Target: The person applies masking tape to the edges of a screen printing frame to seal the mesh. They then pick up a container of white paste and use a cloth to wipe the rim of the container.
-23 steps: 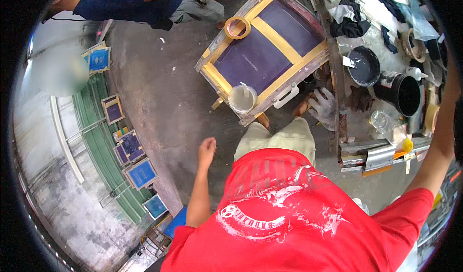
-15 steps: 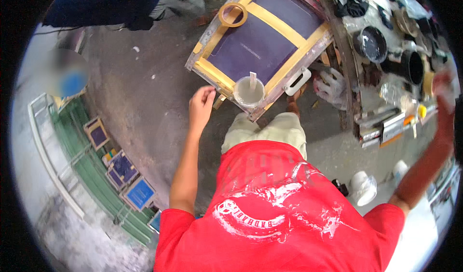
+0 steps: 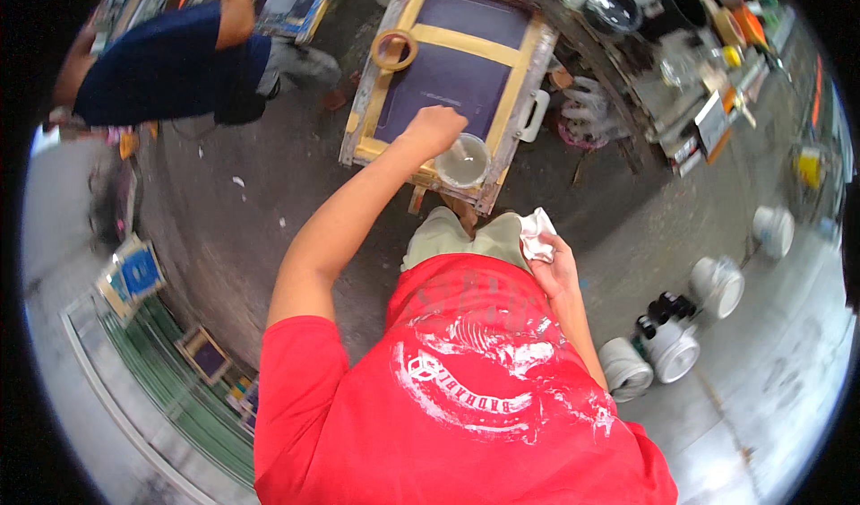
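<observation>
My left hand point(image 3: 434, 131) is closed at the top of a pale stick point(image 3: 460, 150) that slants into a clear plastic tub point(image 3: 480, 172) of greyish liquid. That tub rests on the near end of a screen-printing frame point(image 3: 502, 151), whose dark purple mesh point(image 3: 428, 93) is bordered and crossed by yellow tape. Down by my right thigh, my right hand point(image 3: 557, 268) grips a crumpled white cloth point(image 3: 537, 233). A roll of tape point(image 3: 394, 66) lies on the frame's left side.
A cluttered bench point(image 3: 645, 120) with black bowls and bottles runs along the right. White buckets point(image 3: 717, 287) stand on the floor at lower right. Another person in a dark shirt point(image 3: 179, 70) is at upper left. Several small frames point(image 3: 204, 354) lean at lower left.
My left hand has gone from the frame's near left edge to the stick and closed on it. My right hand has come back from the bench to my thigh, now with a white cloth.
</observation>
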Demonstrator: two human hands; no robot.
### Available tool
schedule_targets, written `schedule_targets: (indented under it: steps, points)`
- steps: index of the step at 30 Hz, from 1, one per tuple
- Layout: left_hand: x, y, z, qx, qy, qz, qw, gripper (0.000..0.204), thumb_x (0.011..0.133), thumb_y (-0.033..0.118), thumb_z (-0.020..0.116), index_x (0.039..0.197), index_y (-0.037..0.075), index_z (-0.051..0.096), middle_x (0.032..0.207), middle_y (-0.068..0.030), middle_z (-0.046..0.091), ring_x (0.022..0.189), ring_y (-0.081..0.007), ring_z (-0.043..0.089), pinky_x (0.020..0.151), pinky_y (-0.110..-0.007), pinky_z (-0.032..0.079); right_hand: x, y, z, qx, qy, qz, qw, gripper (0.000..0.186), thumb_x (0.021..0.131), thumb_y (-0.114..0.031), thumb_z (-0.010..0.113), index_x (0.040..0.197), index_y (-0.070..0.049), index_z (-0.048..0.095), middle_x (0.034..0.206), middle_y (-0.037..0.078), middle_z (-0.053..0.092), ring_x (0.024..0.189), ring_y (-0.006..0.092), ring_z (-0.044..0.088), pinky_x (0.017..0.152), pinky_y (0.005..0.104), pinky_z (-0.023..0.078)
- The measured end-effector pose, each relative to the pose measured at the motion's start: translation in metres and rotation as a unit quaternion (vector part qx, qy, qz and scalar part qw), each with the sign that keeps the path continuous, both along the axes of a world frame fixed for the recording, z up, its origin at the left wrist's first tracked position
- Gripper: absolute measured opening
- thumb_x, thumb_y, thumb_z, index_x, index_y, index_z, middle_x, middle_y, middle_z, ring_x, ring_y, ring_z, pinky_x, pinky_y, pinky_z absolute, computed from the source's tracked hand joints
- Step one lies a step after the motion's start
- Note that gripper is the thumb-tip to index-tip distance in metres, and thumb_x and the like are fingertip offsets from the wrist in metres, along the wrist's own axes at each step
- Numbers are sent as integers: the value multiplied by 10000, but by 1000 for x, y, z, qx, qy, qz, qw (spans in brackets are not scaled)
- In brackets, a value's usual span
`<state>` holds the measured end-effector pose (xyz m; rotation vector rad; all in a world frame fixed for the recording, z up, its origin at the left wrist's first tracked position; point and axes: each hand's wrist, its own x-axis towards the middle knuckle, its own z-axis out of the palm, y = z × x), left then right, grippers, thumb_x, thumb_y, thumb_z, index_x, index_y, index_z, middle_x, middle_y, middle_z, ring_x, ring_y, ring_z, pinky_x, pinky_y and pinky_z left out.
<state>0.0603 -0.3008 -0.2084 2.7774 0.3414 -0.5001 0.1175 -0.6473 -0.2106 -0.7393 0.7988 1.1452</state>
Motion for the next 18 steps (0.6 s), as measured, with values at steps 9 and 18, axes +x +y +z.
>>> schedule_targets:
  steps: [9,18]
  points:
    - [-26,-25,4,75,178,-30,981,128,801,58,556,876,-31,609,913,-279,660,875,-420,662,758,-498,534,-41,-11,-15,54,36,-64,996,401,894,-94,550,1272,31,504,1210,153,591,1078,275,592,937,407,490]
    - [-23,-58,40,133,88,52,986,155,860,80,489,973,-23,473,848,-285,645,824,-465,639,730,-544,508,-56,-16,-31,84,39,-25,995,396,903,-98,543,1280,17,497,1205,144,594,1072,260,599,936,408,502]
